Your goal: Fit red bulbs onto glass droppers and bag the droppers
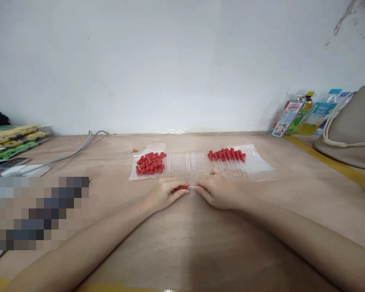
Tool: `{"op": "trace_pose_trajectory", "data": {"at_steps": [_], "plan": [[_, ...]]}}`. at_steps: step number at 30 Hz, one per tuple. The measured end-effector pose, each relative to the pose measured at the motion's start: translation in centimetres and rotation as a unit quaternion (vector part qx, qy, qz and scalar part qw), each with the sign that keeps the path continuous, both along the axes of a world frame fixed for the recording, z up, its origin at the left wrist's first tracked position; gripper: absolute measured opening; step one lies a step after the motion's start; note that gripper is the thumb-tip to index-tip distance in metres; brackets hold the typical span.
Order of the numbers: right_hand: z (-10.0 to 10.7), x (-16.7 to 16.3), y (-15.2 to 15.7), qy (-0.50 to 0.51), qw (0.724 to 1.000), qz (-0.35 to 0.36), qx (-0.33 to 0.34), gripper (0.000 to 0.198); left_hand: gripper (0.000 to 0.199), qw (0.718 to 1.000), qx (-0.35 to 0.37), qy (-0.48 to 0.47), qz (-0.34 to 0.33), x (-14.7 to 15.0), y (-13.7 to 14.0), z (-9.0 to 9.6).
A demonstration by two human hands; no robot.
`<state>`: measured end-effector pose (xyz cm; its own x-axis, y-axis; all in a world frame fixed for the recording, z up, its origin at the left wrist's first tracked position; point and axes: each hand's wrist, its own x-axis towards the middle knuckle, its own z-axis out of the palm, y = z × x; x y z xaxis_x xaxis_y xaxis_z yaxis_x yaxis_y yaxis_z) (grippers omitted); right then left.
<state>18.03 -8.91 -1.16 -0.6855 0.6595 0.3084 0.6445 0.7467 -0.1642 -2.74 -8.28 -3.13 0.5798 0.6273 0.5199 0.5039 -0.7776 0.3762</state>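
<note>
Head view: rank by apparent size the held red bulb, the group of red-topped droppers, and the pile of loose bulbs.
1. Group of red-topped droppers
2. Pile of loose bulbs
3. Held red bulb, partly hidden by the left hand

No text legible. Print on the white-and-red carton (287, 118), two o'clock, too small and blurred to read; teal bottle label (325, 108) beside it, same direction, likewise unreadable.

Diffuse light casts a soft shadow on the table (152, 247).
</note>
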Motion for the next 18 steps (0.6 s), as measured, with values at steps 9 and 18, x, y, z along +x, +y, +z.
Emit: {"op": "trace_pose_trajectory", "data": {"at_steps": [9, 18], "plan": [[2.3, 3.5, 3.8, 0.113, 0.945, -0.298, -0.072, 0.035, 0.043, 0.998, 0.002, 0.000, 0.063, -0.5, 0.1, -0.1], [0.0, 4.3, 7.3, 0.028, 0.896, -0.442, -0.029, 0.035, 0.025, 0.998, -0.021, 0.032, 0.041, -0.4, -0.1, 0.1]]}}
